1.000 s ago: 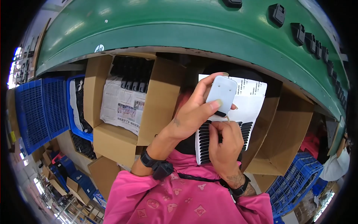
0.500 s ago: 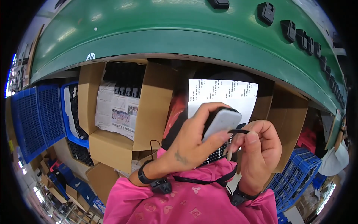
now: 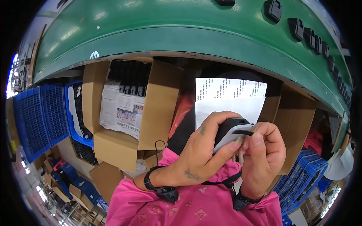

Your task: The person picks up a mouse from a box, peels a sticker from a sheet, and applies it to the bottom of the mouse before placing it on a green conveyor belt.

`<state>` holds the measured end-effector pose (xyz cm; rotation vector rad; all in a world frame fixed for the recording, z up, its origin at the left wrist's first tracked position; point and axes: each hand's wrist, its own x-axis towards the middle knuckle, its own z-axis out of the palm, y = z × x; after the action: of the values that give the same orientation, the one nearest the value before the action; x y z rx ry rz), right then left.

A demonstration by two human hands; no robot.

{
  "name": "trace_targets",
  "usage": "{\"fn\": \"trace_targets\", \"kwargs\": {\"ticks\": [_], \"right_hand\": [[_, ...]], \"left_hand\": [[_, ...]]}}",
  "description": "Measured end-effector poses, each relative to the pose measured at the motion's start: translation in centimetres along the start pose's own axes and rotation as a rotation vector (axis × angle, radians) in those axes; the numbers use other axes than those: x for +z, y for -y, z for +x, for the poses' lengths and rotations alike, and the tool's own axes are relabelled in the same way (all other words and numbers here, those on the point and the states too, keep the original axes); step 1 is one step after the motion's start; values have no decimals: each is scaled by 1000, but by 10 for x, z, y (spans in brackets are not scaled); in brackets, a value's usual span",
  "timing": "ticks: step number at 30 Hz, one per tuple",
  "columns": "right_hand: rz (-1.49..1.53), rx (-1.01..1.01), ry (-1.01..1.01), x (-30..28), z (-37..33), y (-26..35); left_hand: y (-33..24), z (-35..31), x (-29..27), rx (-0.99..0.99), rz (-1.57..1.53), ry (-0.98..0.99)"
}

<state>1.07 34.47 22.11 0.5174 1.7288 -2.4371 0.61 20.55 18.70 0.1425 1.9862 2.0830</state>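
My left hand (image 3: 200, 154) wraps around a small grey-white plastic device (image 3: 230, 132) with a dark top edge, held close below my face. My right hand (image 3: 262, 158) meets it from the right, thumb and fingertips pinching a thin black strip (image 3: 243, 132) at the device's side. Both wrists wear black bands, and pink sleeves cover my forearms. Behind my hands a white printed sheet (image 3: 230, 98) lies in an open cardboard box (image 3: 298, 120).
A green conveyor belt (image 3: 181, 30) arcs across the top, carrying black parts (image 3: 298, 26) at the right. An open carton (image 3: 128, 109) lined with newspaper holds black parts. Blue plastic crates (image 3: 37, 116) stand left and lower right (image 3: 301, 180).
My hands dropped from in front of the printed sheet down toward my chest. The device turned on its side, and my right fingers closed in on its black strip.
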Motion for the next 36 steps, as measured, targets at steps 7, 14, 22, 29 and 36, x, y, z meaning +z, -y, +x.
{"fn": "trace_targets", "kwargs": {"ticks": [7,14,22,29,36], "right_hand": [[-20,9,6,0,0,-1],[-92,14,-49,7,0,0],[-74,30,-54,8,1,-4],[-47,4,-36,2,4,-8],[116,73,-82,-13,36,-34]], "left_hand": [[-1,-1,-1,-13,16,6],[-3,-2,-1,-25,18,-8],[-2,-3,0,-11,71,-26],[0,1,1,88,200,-47],[14,1,-17,-224,-248,-35]]}}
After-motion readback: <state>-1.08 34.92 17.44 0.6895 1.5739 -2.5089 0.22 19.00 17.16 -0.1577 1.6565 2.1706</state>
